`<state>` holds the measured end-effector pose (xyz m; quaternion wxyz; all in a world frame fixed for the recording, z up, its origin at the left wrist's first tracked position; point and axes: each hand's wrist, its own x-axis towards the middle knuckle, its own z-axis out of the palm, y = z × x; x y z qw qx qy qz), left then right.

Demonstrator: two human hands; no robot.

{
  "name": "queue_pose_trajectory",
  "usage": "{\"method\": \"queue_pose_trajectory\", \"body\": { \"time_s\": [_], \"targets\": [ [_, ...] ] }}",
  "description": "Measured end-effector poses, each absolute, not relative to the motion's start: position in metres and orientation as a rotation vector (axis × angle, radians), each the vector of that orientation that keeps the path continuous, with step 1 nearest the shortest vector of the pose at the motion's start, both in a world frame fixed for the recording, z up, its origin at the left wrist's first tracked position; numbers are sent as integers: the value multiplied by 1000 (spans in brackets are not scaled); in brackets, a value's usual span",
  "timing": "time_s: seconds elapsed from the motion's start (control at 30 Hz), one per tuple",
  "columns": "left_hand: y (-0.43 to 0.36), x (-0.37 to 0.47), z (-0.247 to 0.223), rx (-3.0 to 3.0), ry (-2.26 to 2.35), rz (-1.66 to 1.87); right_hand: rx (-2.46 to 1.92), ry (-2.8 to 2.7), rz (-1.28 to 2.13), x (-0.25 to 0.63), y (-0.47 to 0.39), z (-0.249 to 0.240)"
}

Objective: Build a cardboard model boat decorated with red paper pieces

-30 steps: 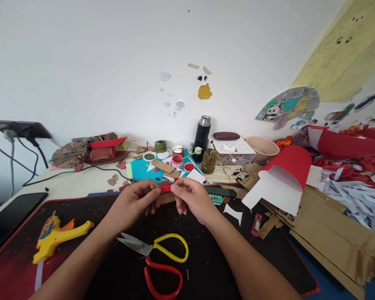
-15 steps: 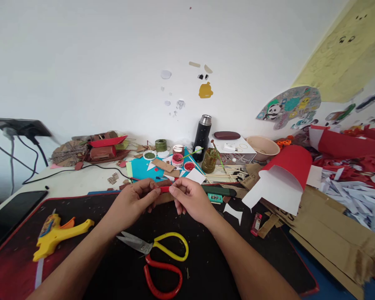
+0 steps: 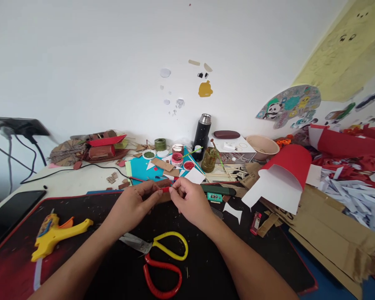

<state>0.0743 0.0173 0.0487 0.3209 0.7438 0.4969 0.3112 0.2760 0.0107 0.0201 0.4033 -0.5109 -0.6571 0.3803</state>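
Red strip (image 3: 166,189), small, likely paper or card, pinched at both ends above the black mat (image 3: 206,266): left hand (image 3: 133,206) closes thumb and forefinger on its left end, right hand (image 3: 190,202) closes fingertips on its right end. Both grips closed on the strip, which is held just off the mat, near the far edge, hands almost touching. Scissors (image 3: 161,258) with one yellow and one red loop lie on the mat just below the hands, blades pointing left, partly under the left wrist. Yellow glue gun (image 3: 54,233) rests on the mat well to the left. Dark phone (image 3: 11,212) at the left edge of the bench. Red lighter (image 3: 255,223) to the right, beside cardboard scraps (image 3: 331,237). Rolled red-and-white paper (image 3: 284,179) lies right of the hands. Black flask (image 3: 201,133) stands upright by the wall behind paint pots (image 3: 177,159).
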Motion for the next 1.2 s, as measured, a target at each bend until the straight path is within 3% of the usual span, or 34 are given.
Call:
{"method": "queue_pose_trajectory", "body": {
  "time_s": [0.27,1.2],
  "targets": [
    [19,72,55,1747,1249,773,-1066,-1424,1413,280,17,20],
    [23,65,56,1688,1223,718,-1050,-1426,1484,280,17,23]
  ]
}}
